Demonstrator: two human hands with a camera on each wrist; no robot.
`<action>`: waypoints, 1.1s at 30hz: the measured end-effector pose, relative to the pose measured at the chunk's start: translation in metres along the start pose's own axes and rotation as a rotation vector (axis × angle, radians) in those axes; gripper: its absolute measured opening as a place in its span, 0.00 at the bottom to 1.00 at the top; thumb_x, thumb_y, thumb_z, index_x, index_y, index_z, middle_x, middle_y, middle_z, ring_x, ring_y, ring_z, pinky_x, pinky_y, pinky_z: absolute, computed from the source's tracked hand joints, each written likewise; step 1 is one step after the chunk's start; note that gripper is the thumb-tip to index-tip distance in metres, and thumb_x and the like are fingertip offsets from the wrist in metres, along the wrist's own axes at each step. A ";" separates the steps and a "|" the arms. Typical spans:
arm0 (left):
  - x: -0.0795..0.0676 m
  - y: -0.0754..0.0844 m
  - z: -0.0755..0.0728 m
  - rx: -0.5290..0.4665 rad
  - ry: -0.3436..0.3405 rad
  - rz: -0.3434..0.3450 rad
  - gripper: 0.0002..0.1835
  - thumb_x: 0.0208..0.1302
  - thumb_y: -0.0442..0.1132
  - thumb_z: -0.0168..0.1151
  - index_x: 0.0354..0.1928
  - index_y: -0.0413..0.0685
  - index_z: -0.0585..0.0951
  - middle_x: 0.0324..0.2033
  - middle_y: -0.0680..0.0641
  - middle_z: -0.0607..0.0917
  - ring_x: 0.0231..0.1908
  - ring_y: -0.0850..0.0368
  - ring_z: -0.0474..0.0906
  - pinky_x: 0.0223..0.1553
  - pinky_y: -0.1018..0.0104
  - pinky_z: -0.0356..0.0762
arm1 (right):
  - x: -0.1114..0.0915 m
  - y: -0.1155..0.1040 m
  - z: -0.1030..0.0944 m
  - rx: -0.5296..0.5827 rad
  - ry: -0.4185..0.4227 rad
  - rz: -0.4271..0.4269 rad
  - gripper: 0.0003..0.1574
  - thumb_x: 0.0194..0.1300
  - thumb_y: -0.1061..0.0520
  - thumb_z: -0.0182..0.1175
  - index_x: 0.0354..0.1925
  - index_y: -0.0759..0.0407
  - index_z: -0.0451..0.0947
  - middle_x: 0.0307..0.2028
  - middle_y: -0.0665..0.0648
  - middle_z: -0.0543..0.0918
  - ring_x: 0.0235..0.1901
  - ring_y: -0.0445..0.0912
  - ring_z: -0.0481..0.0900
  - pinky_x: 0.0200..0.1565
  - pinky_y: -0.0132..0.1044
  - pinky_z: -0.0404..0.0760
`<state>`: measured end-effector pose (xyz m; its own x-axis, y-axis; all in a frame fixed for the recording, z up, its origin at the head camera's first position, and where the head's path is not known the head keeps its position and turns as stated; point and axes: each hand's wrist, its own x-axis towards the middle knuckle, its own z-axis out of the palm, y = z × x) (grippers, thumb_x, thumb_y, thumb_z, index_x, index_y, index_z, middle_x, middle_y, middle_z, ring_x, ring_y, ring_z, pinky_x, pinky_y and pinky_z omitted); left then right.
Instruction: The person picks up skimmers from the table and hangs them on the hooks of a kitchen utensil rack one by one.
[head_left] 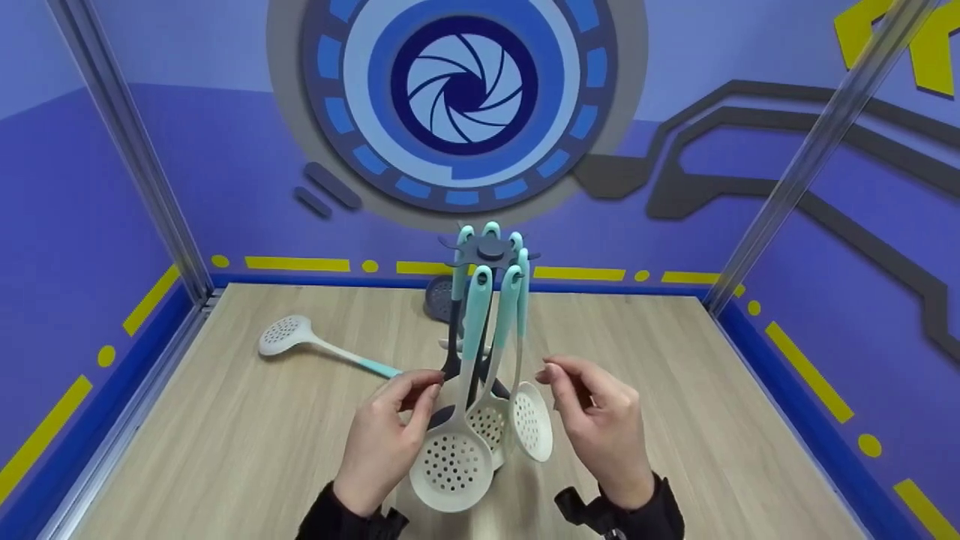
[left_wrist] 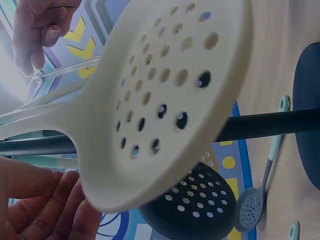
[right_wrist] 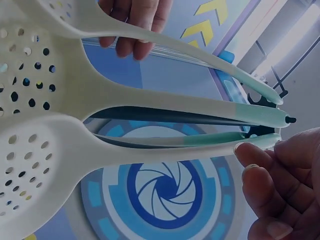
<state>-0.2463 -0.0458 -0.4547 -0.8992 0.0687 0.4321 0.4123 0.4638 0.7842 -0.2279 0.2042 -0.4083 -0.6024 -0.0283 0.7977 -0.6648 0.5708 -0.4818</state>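
Observation:
A dark utensil rack [head_left: 491, 249] stands upright in the middle of the table, with several mint-handled utensils hanging round its top. Foremost among them hangs a cream skimmer [head_left: 453, 469] with a perforated bowl. My left hand [head_left: 391, 431] is beside that skimmer, thumb and index finger close together, nothing held. On the other side, my right hand [head_left: 600, 424] is loosely curled and holds nothing, nearest a white perforated ladle [head_left: 531, 421]. The right wrist view shows its fingertips [right_wrist: 252, 175] close to the hanging handles in the picture.
To the left a white skimmer [head_left: 285, 335] lies on the table [head_left: 225, 420], its mint handle toward the rack. Behind the rack lies a grey perforated skimmer [head_left: 437, 298]. The rack's dark round base [left_wrist: 309, 145] shows in the left wrist view. Blue panels [head_left: 225, 180] and metal posts [head_left: 135, 142] enclose the table.

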 end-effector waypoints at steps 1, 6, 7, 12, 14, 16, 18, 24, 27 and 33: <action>0.001 -0.001 0.000 -0.004 -0.006 -0.009 0.11 0.72 0.45 0.59 0.52 0.68 0.81 0.44 0.66 0.84 0.41 0.74 0.80 0.45 0.71 0.81 | 0.000 0.000 0.000 -0.003 -0.001 -0.003 0.15 0.62 0.69 0.65 0.43 0.51 0.84 0.32 0.46 0.89 0.20 0.32 0.73 0.22 0.23 0.73; 0.006 -0.002 0.000 -0.021 -0.024 -0.038 0.11 0.72 0.45 0.59 0.53 0.66 0.82 0.45 0.63 0.86 0.41 0.73 0.81 0.45 0.71 0.81 | 0.000 0.001 0.000 -0.011 -0.004 -0.021 0.16 0.63 0.69 0.64 0.44 0.50 0.83 0.32 0.45 0.88 0.19 0.32 0.73 0.21 0.22 0.72; 0.009 -0.001 0.000 -0.020 -0.027 -0.040 0.11 0.71 0.45 0.60 0.53 0.66 0.82 0.45 0.63 0.86 0.41 0.73 0.81 0.45 0.71 0.81 | 0.000 0.000 0.000 -0.009 -0.005 -0.020 0.16 0.63 0.69 0.64 0.44 0.50 0.83 0.32 0.45 0.88 0.19 0.32 0.73 0.21 0.22 0.72; 0.023 0.007 0.003 -0.027 -0.068 -0.004 0.11 0.71 0.45 0.60 0.52 0.65 0.83 0.46 0.62 0.86 0.42 0.71 0.82 0.44 0.72 0.82 | 0.001 0.000 -0.001 -0.007 0.005 -0.021 0.16 0.62 0.69 0.65 0.44 0.51 0.84 0.31 0.46 0.88 0.20 0.32 0.73 0.22 0.22 0.73; 0.029 0.010 0.005 -0.030 -0.090 0.017 0.11 0.71 0.45 0.60 0.52 0.62 0.83 0.45 0.60 0.87 0.41 0.71 0.82 0.44 0.72 0.82 | 0.001 0.001 -0.002 -0.008 0.011 -0.026 0.17 0.61 0.70 0.65 0.44 0.51 0.84 0.31 0.46 0.88 0.20 0.32 0.73 0.22 0.22 0.73; 0.034 0.012 0.007 -0.017 -0.108 0.032 0.11 0.71 0.44 0.61 0.52 0.60 0.83 0.44 0.59 0.87 0.40 0.71 0.82 0.42 0.73 0.82 | 0.000 0.002 -0.002 -0.006 0.016 -0.033 0.17 0.61 0.70 0.65 0.43 0.51 0.84 0.31 0.46 0.88 0.19 0.32 0.73 0.21 0.22 0.72; 0.038 0.013 0.008 0.004 -0.126 0.045 0.11 0.71 0.43 0.60 0.52 0.58 0.83 0.42 0.58 0.87 0.37 0.69 0.82 0.40 0.74 0.82 | 0.000 0.002 -0.002 -0.003 0.015 -0.038 0.17 0.61 0.71 0.65 0.43 0.51 0.84 0.31 0.46 0.88 0.20 0.32 0.73 0.21 0.22 0.72; 0.047 0.013 0.008 0.053 -0.203 0.058 0.12 0.71 0.40 0.60 0.53 0.54 0.82 0.41 0.55 0.86 0.37 0.65 0.81 0.38 0.72 0.81 | -0.001 0.001 -0.001 0.003 0.012 -0.036 0.16 0.62 0.70 0.65 0.44 0.51 0.84 0.31 0.46 0.88 0.20 0.32 0.74 0.22 0.22 0.73; 0.051 0.013 0.008 0.063 -0.250 0.065 0.13 0.71 0.39 0.59 0.55 0.53 0.82 0.44 0.53 0.87 0.41 0.64 0.83 0.43 0.71 0.82 | 0.000 0.001 -0.002 0.004 0.012 -0.029 0.17 0.62 0.70 0.65 0.44 0.51 0.83 0.31 0.46 0.88 0.20 0.32 0.74 0.21 0.23 0.73; 0.055 0.011 0.010 0.038 -0.316 0.076 0.14 0.72 0.41 0.57 0.57 0.56 0.81 0.43 0.54 0.87 0.41 0.65 0.83 0.42 0.70 0.81 | 0.000 0.001 -0.004 -0.001 0.014 -0.041 0.17 0.62 0.70 0.64 0.44 0.51 0.83 0.31 0.45 0.88 0.20 0.32 0.73 0.21 0.22 0.72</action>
<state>-0.2923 -0.0277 -0.4268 -0.8696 0.3725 0.3240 0.4792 0.4788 0.7356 -0.2272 0.2083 -0.4075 -0.5683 -0.0397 0.8218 -0.6884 0.5701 -0.4485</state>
